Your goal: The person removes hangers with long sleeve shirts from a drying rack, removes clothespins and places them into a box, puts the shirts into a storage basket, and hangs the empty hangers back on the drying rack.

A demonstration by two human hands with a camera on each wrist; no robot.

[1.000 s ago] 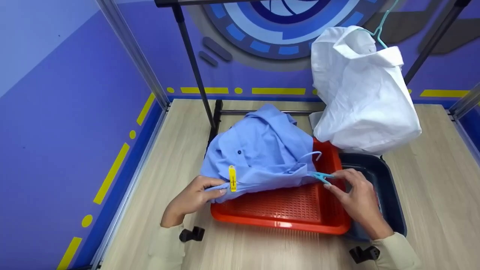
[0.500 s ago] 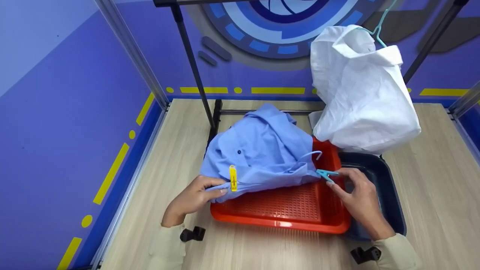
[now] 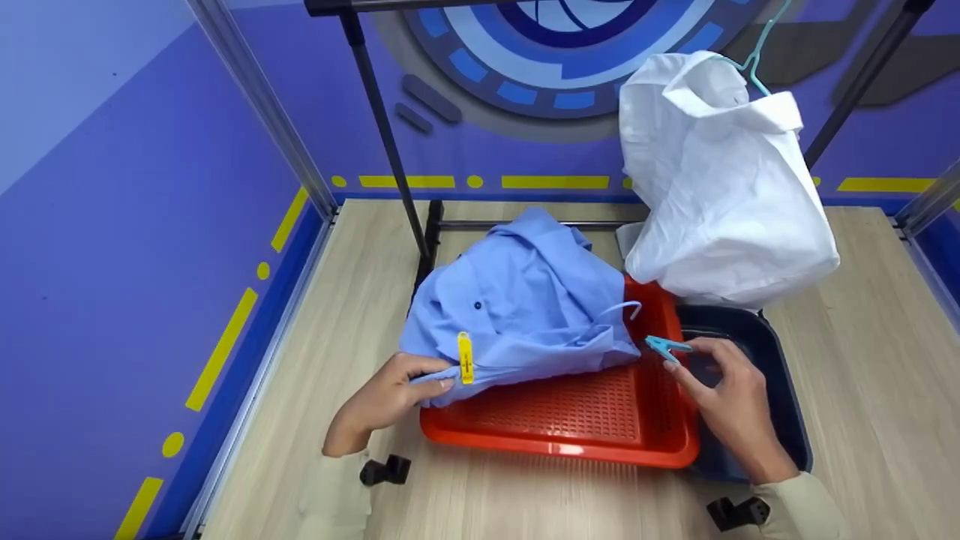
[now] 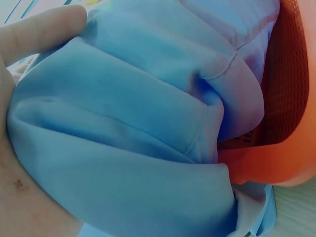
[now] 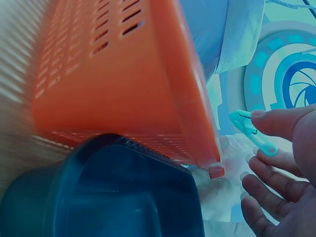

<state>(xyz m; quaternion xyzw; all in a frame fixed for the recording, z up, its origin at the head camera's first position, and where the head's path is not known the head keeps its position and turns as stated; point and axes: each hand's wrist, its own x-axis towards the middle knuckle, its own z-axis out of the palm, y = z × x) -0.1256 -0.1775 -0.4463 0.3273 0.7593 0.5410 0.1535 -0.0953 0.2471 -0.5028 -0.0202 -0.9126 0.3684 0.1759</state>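
Note:
A blue shirt [image 3: 525,285] lies bunched over the back and left of a red basket [image 3: 559,450]. My left hand [image 3: 386,394] pinches the shirt's near left edge between thumb and fingers, beside a yellow clothespin [image 3: 466,358] clipped there. In the left wrist view the blue cloth [image 4: 118,133] drapes past the thumb and palm. My right hand [image 3: 731,397] pinches a light-blue clothespin [image 3: 666,348] between thumb and index finger, apart from the shirt's right corner. The right wrist view shows that clothespin [image 5: 253,132] with the other fingers spread below. A hanger hook [image 3: 624,308] pokes out of the shirt.
A dark bin [image 3: 787,420] stands right of the basket, partly under my right hand. A white garment [image 3: 735,195] hangs from a teal hanger [image 3: 759,56] at the back right. Black rack poles [image 3: 382,127] rise behind, and a purple panel [image 3: 135,225] walls the left.
My right hand has moved to the right with the light-blue clothespin, which has come away from the shirt's corner. The left hand and yellow clothespin have stayed in place.

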